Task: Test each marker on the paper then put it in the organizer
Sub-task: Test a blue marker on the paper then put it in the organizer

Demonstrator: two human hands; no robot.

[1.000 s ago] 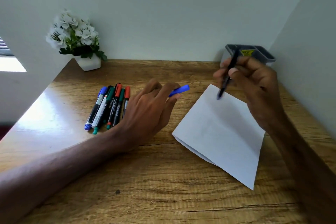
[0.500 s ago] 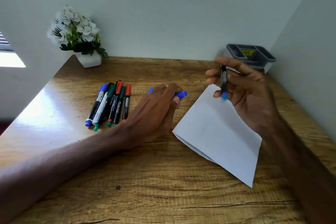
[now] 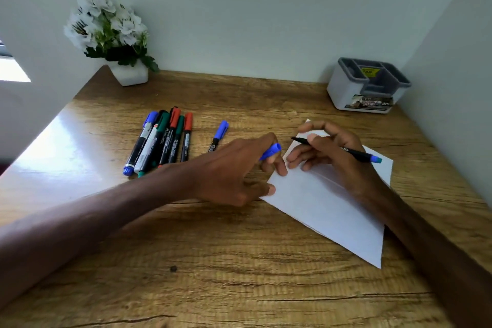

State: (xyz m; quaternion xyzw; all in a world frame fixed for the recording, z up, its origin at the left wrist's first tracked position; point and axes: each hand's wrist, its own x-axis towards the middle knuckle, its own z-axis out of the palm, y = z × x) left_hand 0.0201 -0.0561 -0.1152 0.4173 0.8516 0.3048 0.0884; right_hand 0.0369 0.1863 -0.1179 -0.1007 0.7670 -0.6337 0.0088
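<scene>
At centre right of the frame, the right hand's fingers pinch the uncapped marker, tip near the paper's upper-left edge; best draw it inward for one short, light stroke while the left hand, pinching the cap, pins that edge to the desk.

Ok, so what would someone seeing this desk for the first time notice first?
Probably the two hands close together over the white paper: the right hand holds an uncapped marker with its tip pointing left by the sheet's edge, and the left hand pinches a blue cap at the paper's left edge. Next comes the bright bunch of capped markers lying to the left, then the grey organizer at the back right.
</scene>
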